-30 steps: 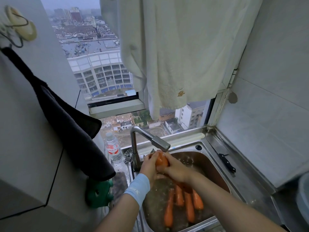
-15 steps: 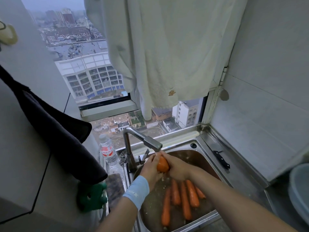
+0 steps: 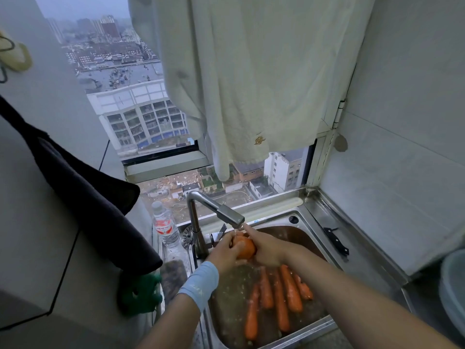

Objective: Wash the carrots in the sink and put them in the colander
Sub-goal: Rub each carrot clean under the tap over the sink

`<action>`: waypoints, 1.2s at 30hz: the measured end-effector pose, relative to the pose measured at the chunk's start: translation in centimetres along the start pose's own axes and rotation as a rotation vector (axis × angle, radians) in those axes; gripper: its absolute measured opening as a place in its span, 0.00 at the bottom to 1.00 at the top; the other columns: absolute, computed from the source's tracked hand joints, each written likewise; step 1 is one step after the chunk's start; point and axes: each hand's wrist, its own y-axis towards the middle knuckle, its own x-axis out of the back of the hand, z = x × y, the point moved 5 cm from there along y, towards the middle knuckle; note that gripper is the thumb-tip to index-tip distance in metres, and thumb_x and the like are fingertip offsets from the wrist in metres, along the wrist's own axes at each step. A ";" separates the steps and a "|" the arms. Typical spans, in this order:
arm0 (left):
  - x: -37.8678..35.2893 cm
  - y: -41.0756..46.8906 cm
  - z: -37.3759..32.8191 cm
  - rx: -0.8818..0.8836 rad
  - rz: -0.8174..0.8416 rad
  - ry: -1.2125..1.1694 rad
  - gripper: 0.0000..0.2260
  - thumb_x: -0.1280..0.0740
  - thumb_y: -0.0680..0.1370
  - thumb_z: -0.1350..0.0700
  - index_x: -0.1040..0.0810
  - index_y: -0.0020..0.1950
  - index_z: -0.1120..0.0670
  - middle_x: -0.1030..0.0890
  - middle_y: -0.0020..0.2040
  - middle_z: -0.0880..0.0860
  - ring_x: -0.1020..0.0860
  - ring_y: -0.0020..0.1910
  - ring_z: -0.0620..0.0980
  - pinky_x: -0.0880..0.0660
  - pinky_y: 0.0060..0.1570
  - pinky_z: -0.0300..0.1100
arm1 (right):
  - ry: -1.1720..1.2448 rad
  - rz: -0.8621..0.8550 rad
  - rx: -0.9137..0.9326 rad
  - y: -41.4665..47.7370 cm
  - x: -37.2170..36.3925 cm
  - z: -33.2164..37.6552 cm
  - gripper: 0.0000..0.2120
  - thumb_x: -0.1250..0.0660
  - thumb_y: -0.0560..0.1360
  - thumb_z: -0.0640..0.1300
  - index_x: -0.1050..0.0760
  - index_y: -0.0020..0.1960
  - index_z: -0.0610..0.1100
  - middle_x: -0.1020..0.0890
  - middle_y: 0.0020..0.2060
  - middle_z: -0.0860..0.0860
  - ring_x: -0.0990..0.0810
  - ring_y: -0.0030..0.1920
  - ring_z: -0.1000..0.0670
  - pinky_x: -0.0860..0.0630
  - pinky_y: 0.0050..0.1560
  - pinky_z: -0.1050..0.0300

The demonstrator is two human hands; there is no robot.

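- Right under the mouth of the tap (image 3: 230,217), both hands hold one carrot (image 3: 246,248) over the sink (image 3: 313,326).
- The left hand (image 3: 225,254) has its fingers curled round the carrot from 9 o'clock. A pale blue wristband (image 3: 199,283) sits on that wrist.
- The right hand (image 3: 269,250) holds the carrot from 3 o'clock. One finger sticks out straight up toward the tap.
- A thin bit of water drops from the tap onto the carrot.
- More carrots (image 3: 279,299) lie side by side in the wet sink, at 6 o'clock from the hands.
- A water bottle (image 3: 164,227) stands at 9 o'clock from the tap.
- A black knife (image 3: 336,241) lies on the steel top at 3 o'clock from the sink.
- A green thing (image 3: 141,295) sits at 9 o'clock from the sink, under a dark cloth (image 3: 83,187).
- A white towel (image 3: 251,84) hangs over the window at 12 o'clock.
- A pale round rim (image 3: 453,285) shows at the far 3 o'clock edge. I cannot tell what it is.
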 end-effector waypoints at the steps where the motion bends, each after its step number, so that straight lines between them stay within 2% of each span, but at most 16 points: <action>1: 0.2 0.1 0.0 0.000 -0.045 0.024 0.11 0.37 0.83 0.54 0.28 0.66 0.49 0.29 0.66 0.59 0.24 0.60 0.58 0.17 0.47 0.45 | 0.003 -0.006 0.022 0.1 0.0 0.4 0.49 0.31 0.74 0.36 0.58 0.83 0.54 0.26 0.70 0.44 0.25 0.66 0.42 0.25 0.65 0.44; 4: 1.0 0.3 -0.8 0.002 -0.236 0.120 0.08 0.41 0.84 0.48 0.25 0.56 0.50 0.24 0.57 0.57 0.23 0.53 0.58 0.20 0.55 0.58 | 0.045 -0.052 0.079 0.5 -0.4 1.6 0.39 0.30 0.74 0.38 0.43 0.78 0.55 0.22 0.65 0.47 0.23 0.64 0.45 0.25 0.65 0.46; 7: 2.2 0.5 -1.1 0.019 -0.357 0.153 0.10 0.43 0.84 0.47 0.25 0.53 0.50 0.24 0.54 0.55 0.25 0.52 0.57 0.22 0.59 0.54 | 0.094 -0.081 0.090 0.7 -0.4 2.0 0.38 0.23 0.70 0.43 0.37 0.75 0.55 0.20 0.59 0.52 0.21 0.59 0.49 0.25 0.60 0.54; 8: 2.4 0.3 -1.1 0.023 -0.332 0.159 0.09 0.42 0.84 0.47 0.25 0.55 0.49 0.25 0.54 0.55 0.25 0.52 0.57 0.22 0.57 0.53 | 0.120 -0.090 0.093 0.8 -0.2 1.9 0.38 0.21 0.69 0.44 0.35 0.73 0.55 0.20 0.55 0.54 0.20 0.56 0.50 0.24 0.57 0.56; 10: 2.4 0.4 -0.6 0.003 -0.162 0.196 0.10 0.40 0.84 0.48 0.25 0.61 0.49 0.23 0.58 0.56 0.23 0.54 0.57 0.20 0.55 0.53 | 0.127 -0.075 0.077 0.7 0.3 1.3 0.39 0.19 0.67 0.45 0.33 0.73 0.53 0.22 0.53 0.57 0.21 0.55 0.52 0.25 0.52 0.60; 13: 2.2 0.0 0.5 0.002 0.064 0.257 0.13 0.38 0.83 0.48 0.27 0.68 0.46 0.24 0.60 0.56 0.19 0.54 0.58 0.18 0.54 0.50 | 0.134 -0.016 0.053 0.1 1.0 0.6 0.42 0.19 0.68 0.46 0.35 0.78 0.49 0.24 0.57 0.57 0.22 0.58 0.52 0.24 0.57 0.60; 15: 2.1 0.2 0.5 -0.008 0.052 0.272 0.12 0.38 0.83 0.47 0.27 0.66 0.47 0.22 0.57 0.56 0.17 0.48 0.57 0.18 0.51 0.48 | 0.150 0.002 0.059 -0.1 1.4 0.6 0.41 0.19 0.69 0.45 0.34 0.77 0.49 0.23 0.58 0.56 0.21 0.58 0.53 0.25 0.60 0.58; 17: 1.7 0.2 -0.2 -0.014 -0.038 0.233 0.12 0.41 0.84 0.45 0.27 0.62 0.49 0.21 0.53 0.57 0.20 0.39 0.53 0.21 0.43 0.46 | 0.154 0.009 0.069 -0.2 1.4 1.0 0.35 0.21 0.71 0.47 0.30 0.75 0.52 0.21 0.59 0.56 0.20 0.57 0.55 0.24 0.62 0.57; 19: 1.7 0.8 -0.3 0.036 -0.177 0.229 0.12 0.44 0.85 0.45 0.26 0.59 0.51 0.22 0.49 0.56 0.23 0.36 0.53 0.22 0.39 0.46 | 0.081 -0.026 0.089 -0.2 1.2 1.6 0.29 0.23 0.72 0.50 0.27 0.71 0.52 0.19 0.60 0.54 0.20 0.58 0.53 0.24 0.63 0.54; 21: 2.2 1.4 0.2 0.163 -0.289 0.100 0.16 0.45 0.84 0.45 0.25 0.58 0.54 0.22 0.46 0.57 0.23 0.37 0.56 0.23 0.38 0.48 | -0.041 -0.084 0.104 -0.3 1.1 2.4 0.23 0.26 0.74 0.56 0.25 0.67 0.52 0.19 0.58 0.53 0.22 0.56 0.51 0.25 0.59 0.52; 24: 2.2 1.3 1.0 0.295 -0.246 -0.144 0.16 0.43 0.84 0.44 0.26 0.55 0.56 0.22 0.35 0.60 0.26 0.27 0.54 0.31 0.28 0.42 | -0.248 -0.193 0.095 -0.5 1.2 2.1 0.20 0.35 0.77 0.64 0.27 0.65 0.56 0.19 0.58 0.53 0.22 0.56 0.48 0.27 0.57 0.48; 25: 2.2 1.0 1.0 0.294 -0.197 -0.193 0.14 0.42 0.84 0.44 0.27 0.55 0.55 0.22 0.35 0.60 0.27 0.26 0.53 0.32 0.27 0.41 | -0.290 -0.216 0.097 -0.7 1.3 1.9 0.21 0.38 0.78 0.65 0.28 0.67 0.58 0.19 0.60 0.53 0.21 0.58 0.48 0.27 0.59 0.48; 27: 1.7 0.4 0.7 0.240 -0.063 -0.310 0.10 0.42 0.85 0.48 0.26 0.60 0.53 0.23 0.44 0.62 0.26 0.29 0.50 0.29 0.28 0.39 | -0.313 -0.256 0.093 -1.0 1.3 1.3 0.21 0.43 0.80 0.66 0.29 0.68 0.57 0.18 0.59 0.52 0.20 0.58 0.47 0.26 0.59 0.47; 30: 1.4 0.5 0.7 0.144 0.058 -0.313 0.12 0.41 0.85 0.52 0.26 0.66 0.53 0.25 0.53 0.62 0.26 0.32 0.49 0.26 0.30 0.39 | -0.324 -0.339 0.075 -1.2 1.7 0.8 0.22 0.50 0.83 0.66 0.25 0.62 0.54 0.16 0.53 0.51 0.19 0.53 0.48 0.24 0.57 0.47; 33: 1.0 0.7 0.5 0.107 -0.041 -0.205 0.12 0.39 0.84 0.48 0.26 0.65 0.52 0.24 0.50 0.61 0.26 0.29 0.49 0.29 0.25 0.38 | -0.443 -0.335 0.047 -0.9 1.9 0.9 0.21 0.52 0.85 0.59 0.26 0.67 0.54 0.16 0.54 0.48 0.18 0.53 0.46 0.23 0.57 0.46; 36: 1.1 1.1 0.1 0.130 -0.150 -0.115 0.13 0.43 0.84 0.46 0.28 0.64 0.51 0.23 0.52 0.61 0.26 0.31 0.52 0.30 0.22 0.37 | -0.462 -0.366 0.035 -0.7 2.1 1.8 0.24 0.57 0.85 0.58 0.24 0.63 0.52 0.16 0.51 0.47 0.19 0.51 0.45 0.23 0.54 0.47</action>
